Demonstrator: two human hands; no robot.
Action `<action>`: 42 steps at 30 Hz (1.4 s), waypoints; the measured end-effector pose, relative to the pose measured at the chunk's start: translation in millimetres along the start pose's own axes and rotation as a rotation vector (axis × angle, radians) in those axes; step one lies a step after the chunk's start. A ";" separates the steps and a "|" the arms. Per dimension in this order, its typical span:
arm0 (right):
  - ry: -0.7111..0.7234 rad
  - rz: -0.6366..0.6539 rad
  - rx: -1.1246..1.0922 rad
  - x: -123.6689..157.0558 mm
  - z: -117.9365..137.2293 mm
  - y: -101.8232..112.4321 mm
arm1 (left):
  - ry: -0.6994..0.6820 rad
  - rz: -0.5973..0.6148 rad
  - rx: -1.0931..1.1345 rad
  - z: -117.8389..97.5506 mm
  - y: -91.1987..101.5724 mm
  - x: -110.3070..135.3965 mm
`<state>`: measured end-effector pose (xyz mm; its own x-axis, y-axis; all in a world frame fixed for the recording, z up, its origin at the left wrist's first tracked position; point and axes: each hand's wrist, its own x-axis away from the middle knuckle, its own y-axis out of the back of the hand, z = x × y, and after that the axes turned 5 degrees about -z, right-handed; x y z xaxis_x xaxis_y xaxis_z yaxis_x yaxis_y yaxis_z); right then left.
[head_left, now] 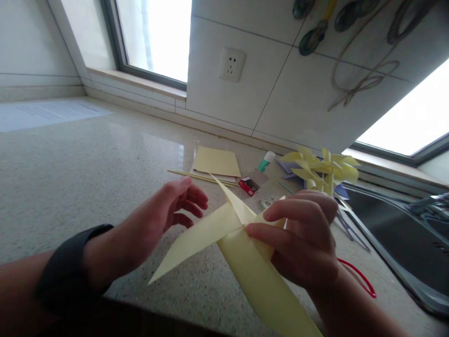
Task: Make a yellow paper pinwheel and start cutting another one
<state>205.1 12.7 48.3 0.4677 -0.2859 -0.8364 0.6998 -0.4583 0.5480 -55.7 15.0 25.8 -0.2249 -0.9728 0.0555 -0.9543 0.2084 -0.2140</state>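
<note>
A pale yellow paper pinwheel (205, 230) is up in front of me, above the front part of the counter. My right hand (305, 238) grips it near the centre, thumb and fingers closed on the folded paper beside a small pin-like point in the middle. Its blades spread to the left, upward and down toward the lower right. To the left of the blades is my left hand (154, 220), its fingers curved and apart, with nothing visible in them. A dark band circles the left wrist.
Behind lie a stack of yellow paper (217, 160), thin wooden sticks (201, 177), a small red box (248, 185), a glue stick (266, 161) and a tape roll (265, 203). Finished yellow pinwheels (315, 166) stand at right, near scissors (351, 229) and the sink (396, 234).
</note>
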 end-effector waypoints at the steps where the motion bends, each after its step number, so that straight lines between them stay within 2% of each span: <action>1: 0.048 -0.006 0.013 -1.0 0.7 -0.2 | 0.145 0.067 0.087 3.0 0.2 -3.2; 2: 0.113 -0.017 0.032 -2.1 1.3 -0.6 | 0.232 0.141 0.139 5.2 -0.3 -4.9; 4: 0.171 0.005 0.031 -4.1 2.3 -2.2 | 0.293 0.263 0.160 7.0 -2.5 -4.9; 8: 0.200 0.098 -0.029 -5.8 2.7 -5.8 | 0.326 0.315 0.135 7.2 -5.5 -2.6; 13: 0.230 0.129 -0.046 -5.9 2.9 -8.8 | 0.350 0.410 0.148 9.8 -4.8 -4.1; 18: 0.262 0.126 -0.048 -6.5 5.8 -10.3 | 0.388 0.388 0.117 8.2 -6.1 -1.0; 23: 0.262 0.126 -0.020 -3.3 6.2 -12.1 | 0.350 0.341 0.090 8.2 -8.5 0.9; 34: 0.158 0.160 0.120 -1.0 -1.3 -11.8 | 0.259 0.175 0.054 12.2 -12.6 1.2; 36: 0.078 0.120 0.055 -3.5 -3.0 -13.7 | 0.239 0.119 0.063 11.5 -14.8 1.6; 38: -0.110 0.000 -0.106 -4.6 -4.0 -18.2 | 0.224 0.064 0.076 11.9 -16.6 2.1; 40: -0.412 -0.108 -0.333 -4.2 -3.7 -24.0 | 0.217 0.013 0.091 13.5 -18.0 2.5; 42: -0.736 -0.060 -0.561 -3.5 -1.6 -29.3 | 0.207 -0.025 0.110 15.6 -19.1 2.8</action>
<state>183.9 28.5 35.2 0.0965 -0.8251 -0.5567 0.9604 -0.0696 0.2697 -35.0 6.7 14.9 -0.2477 -0.9337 0.2585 -0.9354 0.1610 -0.3148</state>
